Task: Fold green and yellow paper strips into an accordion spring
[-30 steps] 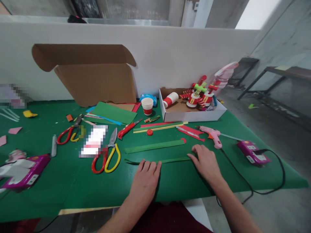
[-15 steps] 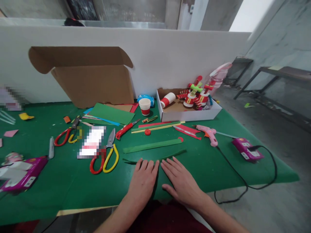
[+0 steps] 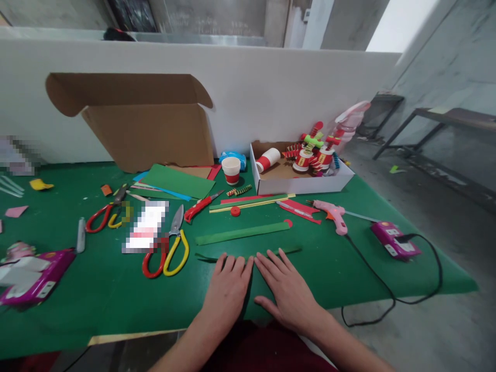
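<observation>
A narrow dark green strip (image 3: 291, 250) lies across the green table near its front edge, its middle hidden under my fingertips. My left hand (image 3: 228, 284) lies palm down with its fingers close together, the tips pressing on the strip. Beside it my right hand (image 3: 284, 289) rests flat, fingers spread and thumb apart, its tips also on the strip. Just beyond both hands is a wider green paper strip (image 3: 244, 233) with a red round end. Large scissors (image 3: 176, 243) with red and yellow handles lie to the left.
A white box (image 3: 302, 183) with decorated cups stands at the back right. A pink glue gun (image 3: 335, 214) and its cord lie to the right. Farther back are a red knife (image 3: 199, 207), a paper cup (image 3: 231, 170) and green paper sheets (image 3: 178, 181).
My right hand has shifted slightly along the strip, its fingers nearer my left hand. The strip's right end now sits a little lower and farther right. My left hand has barely moved.
</observation>
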Tool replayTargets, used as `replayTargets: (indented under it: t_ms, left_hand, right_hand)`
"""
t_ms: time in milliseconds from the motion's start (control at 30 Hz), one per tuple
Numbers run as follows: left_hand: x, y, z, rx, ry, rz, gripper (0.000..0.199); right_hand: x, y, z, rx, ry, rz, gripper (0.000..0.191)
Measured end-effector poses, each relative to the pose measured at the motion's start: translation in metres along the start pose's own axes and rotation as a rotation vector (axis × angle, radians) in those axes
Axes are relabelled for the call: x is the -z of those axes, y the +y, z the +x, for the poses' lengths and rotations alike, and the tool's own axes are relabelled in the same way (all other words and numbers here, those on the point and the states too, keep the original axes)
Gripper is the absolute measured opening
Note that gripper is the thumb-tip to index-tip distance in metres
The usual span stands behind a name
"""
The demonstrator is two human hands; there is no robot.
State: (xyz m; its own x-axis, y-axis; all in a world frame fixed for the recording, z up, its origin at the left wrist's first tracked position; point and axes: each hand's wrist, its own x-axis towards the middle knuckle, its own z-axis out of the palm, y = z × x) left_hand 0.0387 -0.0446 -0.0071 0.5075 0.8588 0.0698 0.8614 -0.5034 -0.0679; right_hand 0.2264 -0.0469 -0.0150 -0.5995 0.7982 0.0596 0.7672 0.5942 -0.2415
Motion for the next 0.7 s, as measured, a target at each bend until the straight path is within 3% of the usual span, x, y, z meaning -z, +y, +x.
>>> replayTargets:
  t_ms: [267,700]
  left_hand:
    - [0.003,-0.001,-0.001,0.003,-0.033,-0.029,0.045]
    - [0.006,-0.002,0.001,0.01,-0.069,-0.056,0.047]
  right_hand:
    - [0.006,0.005,-0.003,0.01,-0.035,0.005,0.073]
    - [0.019,0.053,-0.014,0.073,-0.09,0.061,0.068]
